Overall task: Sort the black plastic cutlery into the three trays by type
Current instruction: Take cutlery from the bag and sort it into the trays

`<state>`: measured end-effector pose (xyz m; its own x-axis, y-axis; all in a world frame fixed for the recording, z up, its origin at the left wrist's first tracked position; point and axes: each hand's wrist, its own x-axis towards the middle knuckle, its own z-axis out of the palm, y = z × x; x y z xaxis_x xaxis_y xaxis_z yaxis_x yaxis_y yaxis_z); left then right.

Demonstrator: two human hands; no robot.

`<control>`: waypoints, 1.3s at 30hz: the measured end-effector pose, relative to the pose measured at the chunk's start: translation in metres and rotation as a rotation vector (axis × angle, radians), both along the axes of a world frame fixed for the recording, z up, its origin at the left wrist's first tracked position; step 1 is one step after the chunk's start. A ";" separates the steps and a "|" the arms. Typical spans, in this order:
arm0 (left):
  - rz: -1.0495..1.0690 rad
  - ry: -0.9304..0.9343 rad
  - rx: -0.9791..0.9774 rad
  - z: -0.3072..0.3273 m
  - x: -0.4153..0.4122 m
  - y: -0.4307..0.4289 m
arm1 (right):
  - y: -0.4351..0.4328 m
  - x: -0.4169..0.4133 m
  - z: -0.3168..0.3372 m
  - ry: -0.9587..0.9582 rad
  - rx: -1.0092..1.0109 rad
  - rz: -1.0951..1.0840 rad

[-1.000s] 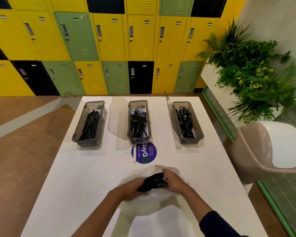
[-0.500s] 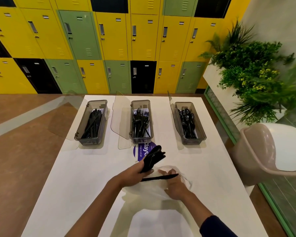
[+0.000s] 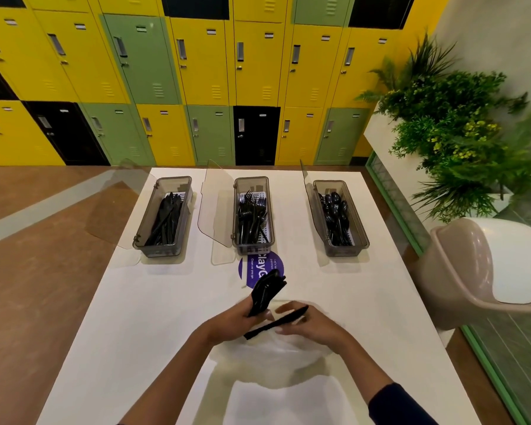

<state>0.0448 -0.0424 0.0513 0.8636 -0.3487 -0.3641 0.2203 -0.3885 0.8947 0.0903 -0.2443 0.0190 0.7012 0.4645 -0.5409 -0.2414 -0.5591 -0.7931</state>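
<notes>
- Knife tray [image 3: 156, 250] sitting far-left on desk [image 3: 129, 317], fork tray [image 3: 252, 248] centre, spoon tray [image 3: 345, 250] right; all well ahead of both hands.
- Left hand [image 3: 230, 325] gripping bundle [image 3: 267, 289], tips pointing away toward fork tray.
- Loose piece [image 3: 273, 325] spanning between hands, axis running near-left to far-right; probably a knife, so heading far-left.
- Right hand [image 3: 314, 328] pinching its far-right end.

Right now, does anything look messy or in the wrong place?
No, nothing stands out. The left tray holds knives, the middle tray forks, the right tray spoons, and nothing has spilled on the table.
</notes>
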 end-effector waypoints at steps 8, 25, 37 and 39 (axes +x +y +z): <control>-0.063 0.090 -0.099 0.000 -0.003 -0.002 | 0.012 -0.006 0.010 -0.042 0.016 -0.076; 0.469 0.030 -0.496 0.053 0.030 0.003 | 0.014 -0.013 -0.010 -0.296 -0.585 0.374; 0.493 0.050 -0.510 0.050 0.022 0.005 | 0.056 0.039 0.094 -0.219 0.067 -0.214; 0.478 0.048 -0.486 0.050 0.019 0.006 | 0.071 0.045 0.090 -0.200 0.114 -0.268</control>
